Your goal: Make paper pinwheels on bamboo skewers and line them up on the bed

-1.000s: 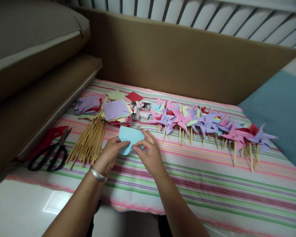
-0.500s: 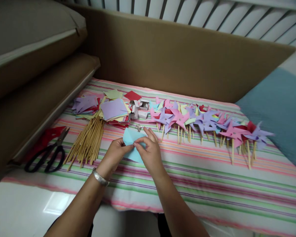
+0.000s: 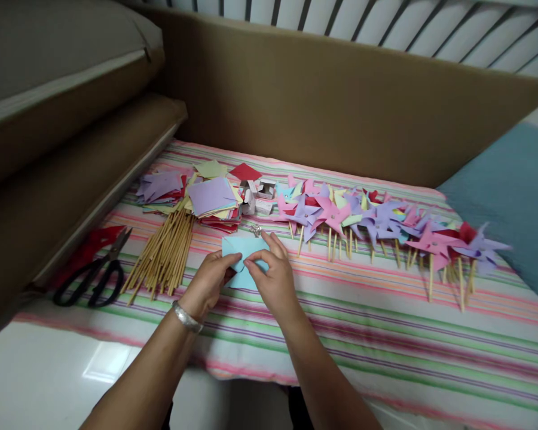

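Note:
A light blue sheet of paper (image 3: pixel 237 245), with slits and a corner bent in toward its middle, is held just above the striped cloth. My left hand (image 3: pixel 210 279) grips its left side, thumb on top and fingers underneath. My right hand (image 3: pixel 272 273) pinches at the sheet near its centre with thumb and forefinger, the other fingers raised; part of the paper is hidden behind it. Just beyond the sheet lies a small heap of shiny metal fasteners (image 3: pixel 255 229).
Left of my hands lie bamboo sticks (image 3: pixel 164 257), black-handled scissors (image 3: pixel 101 272) and red paper (image 3: pixel 83 254). Behind are stacked coloured paper squares (image 3: pixel 213 197) and small white boxes (image 3: pixel 263 206). Finished paper pinwheels (image 3: pixel 381 221) line the right. Brown cushions (image 3: pixel 116 155) border the left.
The blue paper has turned slightly, and a corner now lies folded near its centre. My left thumb has shifted onto the sheet's middle. The whole view has moved a little.

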A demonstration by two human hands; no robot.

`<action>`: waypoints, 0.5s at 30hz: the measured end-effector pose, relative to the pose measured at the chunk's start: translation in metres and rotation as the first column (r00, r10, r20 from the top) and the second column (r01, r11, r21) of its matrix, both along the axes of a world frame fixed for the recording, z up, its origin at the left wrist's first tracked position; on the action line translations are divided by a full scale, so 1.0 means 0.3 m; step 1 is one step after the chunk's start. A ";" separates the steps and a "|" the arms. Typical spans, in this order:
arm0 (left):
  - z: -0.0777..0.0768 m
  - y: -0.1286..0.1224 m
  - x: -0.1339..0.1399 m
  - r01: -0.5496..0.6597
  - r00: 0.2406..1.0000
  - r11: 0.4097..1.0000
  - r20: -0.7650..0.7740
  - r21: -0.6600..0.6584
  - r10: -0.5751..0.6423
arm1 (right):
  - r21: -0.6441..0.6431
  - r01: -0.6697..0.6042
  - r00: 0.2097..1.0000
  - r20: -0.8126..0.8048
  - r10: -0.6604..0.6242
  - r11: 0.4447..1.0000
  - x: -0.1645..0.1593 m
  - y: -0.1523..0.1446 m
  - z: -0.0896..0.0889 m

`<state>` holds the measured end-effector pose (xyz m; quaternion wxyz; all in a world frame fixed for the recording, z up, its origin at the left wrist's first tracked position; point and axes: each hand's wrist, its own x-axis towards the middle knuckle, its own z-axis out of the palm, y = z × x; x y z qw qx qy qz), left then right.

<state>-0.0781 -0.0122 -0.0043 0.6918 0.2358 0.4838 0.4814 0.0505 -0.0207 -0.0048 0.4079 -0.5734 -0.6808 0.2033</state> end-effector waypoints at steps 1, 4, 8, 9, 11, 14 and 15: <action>-0.001 0.000 -0.001 0.000 1.000 1.000 0.002 0.000 0.000 | -0.005 0.004 1.000 0.008 -0.004 1.000 -0.001 -0.001 0.000; -0.003 -0.001 -0.004 -0.011 1.000 1.000 0.002 -0.010 0.011 | -0.012 0.014 1.000 0.016 -0.014 1.000 -0.005 -0.002 0.002; -0.011 0.001 -0.008 -0.013 1.000 1.000 0.002 -0.016 0.013 | -0.025 0.024 1.000 0.012 -0.024 0.999 -0.006 0.002 0.003; -0.013 0.002 -0.008 -0.008 1.000 1.000 0.000 -0.016 0.008 | -0.027 0.026 1.000 0.010 -0.026 0.999 -0.005 0.003 0.002; -0.016 0.001 -0.007 0.005 1.000 1.000 0.002 -0.016 -0.004 | -0.033 0.031 1.000 0.002 -0.031 0.999 -0.001 0.006 -0.002; -0.015 -0.001 -0.004 0.017 1.000 1.000 0.001 -0.018 -0.017 | -0.045 0.042 0.999 -0.019 -0.043 0.998 0.003 0.011 -0.012; -0.013 -0.002 -0.003 0.021 1.000 1.000 -0.001 -0.019 -0.021 | -0.048 0.045 0.999 -0.026 -0.046 0.998 0.004 0.012 -0.015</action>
